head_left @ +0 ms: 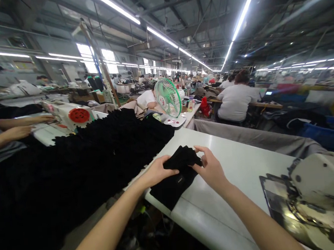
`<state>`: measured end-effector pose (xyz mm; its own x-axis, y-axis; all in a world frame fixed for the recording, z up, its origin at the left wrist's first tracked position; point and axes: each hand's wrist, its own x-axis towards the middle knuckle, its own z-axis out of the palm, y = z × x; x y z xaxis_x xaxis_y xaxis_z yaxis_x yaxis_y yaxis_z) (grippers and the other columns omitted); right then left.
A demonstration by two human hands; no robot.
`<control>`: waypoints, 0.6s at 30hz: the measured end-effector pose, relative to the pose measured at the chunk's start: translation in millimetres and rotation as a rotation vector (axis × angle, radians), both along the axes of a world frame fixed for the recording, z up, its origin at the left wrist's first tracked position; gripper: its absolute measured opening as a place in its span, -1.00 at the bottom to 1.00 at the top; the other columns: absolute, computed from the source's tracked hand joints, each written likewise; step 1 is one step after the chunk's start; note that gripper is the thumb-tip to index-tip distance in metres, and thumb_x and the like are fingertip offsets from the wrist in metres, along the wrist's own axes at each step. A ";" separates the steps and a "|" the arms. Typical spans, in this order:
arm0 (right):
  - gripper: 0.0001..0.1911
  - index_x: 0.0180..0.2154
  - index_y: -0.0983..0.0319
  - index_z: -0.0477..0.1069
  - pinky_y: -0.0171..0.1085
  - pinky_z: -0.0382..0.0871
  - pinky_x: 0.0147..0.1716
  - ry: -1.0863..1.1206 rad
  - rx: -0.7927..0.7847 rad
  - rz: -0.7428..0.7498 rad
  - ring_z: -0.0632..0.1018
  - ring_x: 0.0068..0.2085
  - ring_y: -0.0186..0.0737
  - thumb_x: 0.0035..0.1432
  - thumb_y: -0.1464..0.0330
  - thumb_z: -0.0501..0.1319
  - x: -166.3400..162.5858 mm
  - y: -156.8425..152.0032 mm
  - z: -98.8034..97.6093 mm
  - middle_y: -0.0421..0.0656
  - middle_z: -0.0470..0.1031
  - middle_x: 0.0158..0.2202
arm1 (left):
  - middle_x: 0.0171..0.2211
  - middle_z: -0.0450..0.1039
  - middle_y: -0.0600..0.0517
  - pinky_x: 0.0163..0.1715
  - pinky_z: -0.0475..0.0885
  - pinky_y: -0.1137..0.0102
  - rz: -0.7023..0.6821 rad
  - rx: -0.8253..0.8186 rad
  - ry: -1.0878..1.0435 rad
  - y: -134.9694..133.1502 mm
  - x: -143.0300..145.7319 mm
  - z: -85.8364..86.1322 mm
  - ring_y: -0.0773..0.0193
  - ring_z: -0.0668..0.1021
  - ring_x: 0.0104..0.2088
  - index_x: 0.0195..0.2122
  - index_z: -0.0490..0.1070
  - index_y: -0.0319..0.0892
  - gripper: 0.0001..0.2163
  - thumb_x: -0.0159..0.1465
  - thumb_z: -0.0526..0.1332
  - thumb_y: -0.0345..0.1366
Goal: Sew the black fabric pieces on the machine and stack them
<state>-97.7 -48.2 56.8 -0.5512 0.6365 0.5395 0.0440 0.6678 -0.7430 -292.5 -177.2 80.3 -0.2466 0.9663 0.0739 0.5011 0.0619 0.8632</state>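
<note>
A small stack of black fabric pieces (171, 192), one with a small label-like mark, lies over the near left corner of the white table (231, 155). My left hand (158, 172) grips the stack's left side, thumb on top and fingers hidden under the cloth. On the other side, my right hand (210, 167) pinches the edge of the fabric between thumb and fingers, its index finger raised at the upper edge. The top layers are lifted and bunched into folds between both hands.
Left of the table spreads a large heap of black fabric (81, 168). A sewing machine (318, 187) stands at right. Beyond the heap, a co-worker's hands (20, 130) are at another sewing machine (67, 114). A green fan (168, 97) and a seated person (235, 100) are farther back.
</note>
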 end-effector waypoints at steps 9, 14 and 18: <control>-0.78 -0.10 0.15 0.40 -0.38 0.43 -0.49 0.028 0.494 -0.089 0.52 -0.30 -0.30 0.25 0.52 0.19 77.0 -32.4 4.7 -0.14 0.42 -0.19 | -0.33 0.52 0.09 -0.24 0.38 0.37 0.027 0.049 -0.154 -8.2 74.0 -15.2 0.15 0.53 -0.27 -0.25 0.47 -0.18 -0.73 0.01 0.36 -0.25; -0.70 -0.18 0.16 0.41 -0.37 0.40 -0.51 -0.004 0.534 -0.075 0.50 -0.37 -0.33 0.17 0.63 0.10 99.4 -43.8 3.9 -0.11 0.42 -0.18 | -0.35 0.53 0.09 -0.27 0.39 0.36 0.095 0.058 -0.109 -11.8 88.4 -16.5 0.14 0.54 -0.29 -0.28 0.45 -0.15 -0.81 0.07 0.29 -0.25; -0.71 -0.24 0.17 0.41 -0.32 0.36 -0.54 -0.012 0.461 -0.091 0.43 -0.45 -0.38 0.12 0.65 0.09 111.6 -53.6 -0.6 -0.01 0.39 0.05 | -0.27 0.55 0.08 -0.20 0.42 0.33 0.192 0.091 0.022 -16.2 100.6 -20.0 0.13 0.56 -0.23 -0.20 0.46 -0.11 -0.75 0.07 0.21 -0.35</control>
<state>13.9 -101.8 56.2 -0.5117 0.3781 0.7715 0.1244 0.9211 -0.3689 -191.9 -193.4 60.4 -0.4232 0.8906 0.1663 0.5067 0.0805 0.8584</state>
